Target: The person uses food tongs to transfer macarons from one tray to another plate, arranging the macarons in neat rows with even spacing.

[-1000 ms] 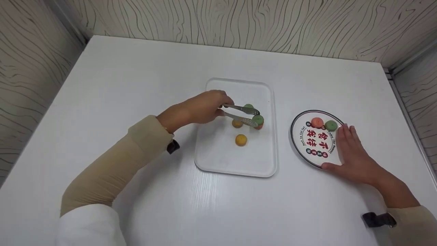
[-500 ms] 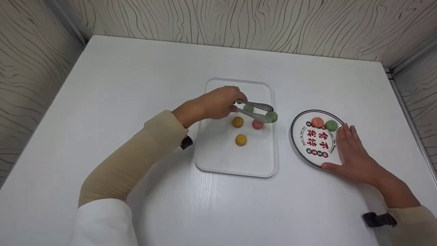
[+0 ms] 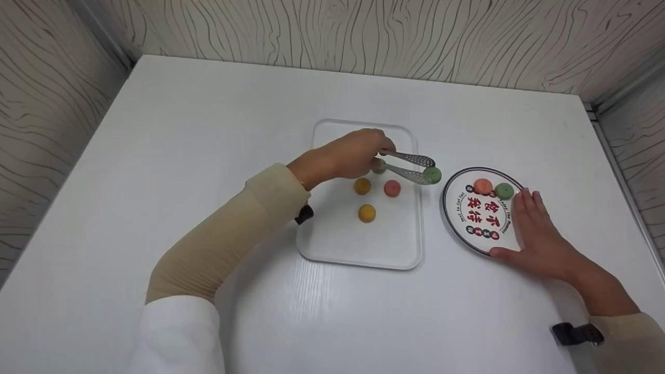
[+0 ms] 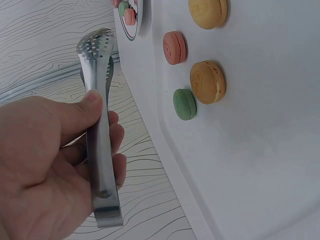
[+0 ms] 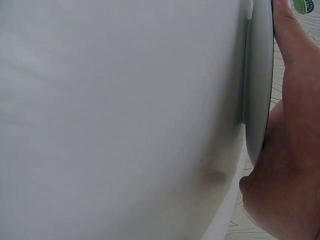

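Note:
My left hand [image 3: 358,151] holds metal tongs [image 3: 408,175] over the right edge of the white tray [image 3: 358,249]. At the tongs' perforated tips is a green macaron [image 3: 433,175], in the air between tray and plate. Two yellow macarons [image 3: 367,213], a pink macaron [image 3: 392,188] and another green macaron [image 4: 184,104] lie on the tray. My right hand [image 3: 545,244] rests against the right rim of the round plate [image 3: 457,228], thumb and fingers spread. On the plate a pink macaron [image 3: 483,186] and a green macaron [image 3: 504,190] sit side by side.
Both the tray and the plate stand on a white table [image 3: 208,114]. Panels with a wood-grain pattern [image 3: 363,36] rise behind and beside it. The plate carries red printed characters.
My left hand has moved right, carrying the tongs and the green macaron off the top of the pink one and past the tray's right edge. My right hand and the plate stay put.

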A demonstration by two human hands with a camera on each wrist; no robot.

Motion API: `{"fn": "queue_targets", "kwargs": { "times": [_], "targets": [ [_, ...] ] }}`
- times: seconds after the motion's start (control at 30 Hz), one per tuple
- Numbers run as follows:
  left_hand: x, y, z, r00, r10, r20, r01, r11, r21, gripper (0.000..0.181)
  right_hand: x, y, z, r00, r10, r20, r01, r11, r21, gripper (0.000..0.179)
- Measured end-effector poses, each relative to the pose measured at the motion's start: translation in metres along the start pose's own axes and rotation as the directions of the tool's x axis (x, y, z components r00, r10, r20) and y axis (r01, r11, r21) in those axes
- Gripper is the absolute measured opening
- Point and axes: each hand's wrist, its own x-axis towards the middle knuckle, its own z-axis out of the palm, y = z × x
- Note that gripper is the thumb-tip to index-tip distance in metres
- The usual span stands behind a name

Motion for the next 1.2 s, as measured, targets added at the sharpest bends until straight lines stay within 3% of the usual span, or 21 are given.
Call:
{"fn": "queue_targets", "kwargs": {
  "times": [0.3, 0.9, 1.1, 1.2],
  "targets": [
    [0.016, 0.011, 0.006, 0.999, 0.028, -0.030, -0.026, 0.998, 0.062, 0.039, 0.000, 0.004, 0.003, 1.000, 0.000, -0.008, 0.000, 1.000, 0.002, 0.124],
    [0.046, 0.034, 0.019, 0.999, -0.032, -0.025, 0.036, 0.985, 0.169, 0.042, 0.000, 0.003, 0.002, 1.000, 0.007, 0.006, -0.007, 1.000, -0.001, 0.124],
    [0.053, 0.045, 0.023, 0.998, -0.064, -0.005, 0.064, 0.968, 0.242, 0.046, 0.000, 0.003, 0.002, 1.000, 0.003, 0.003, -0.003, 1.000, -0.003, 0.124],
    [0.057, 0.049, 0.025, 0.998, -0.058, -0.005, 0.057, 0.946, 0.318, 0.046, 0.000, 0.002, 0.002, 1.000, -0.001, 0.000, 0.001, 1.000, -0.003, 0.124]
  ]
}}
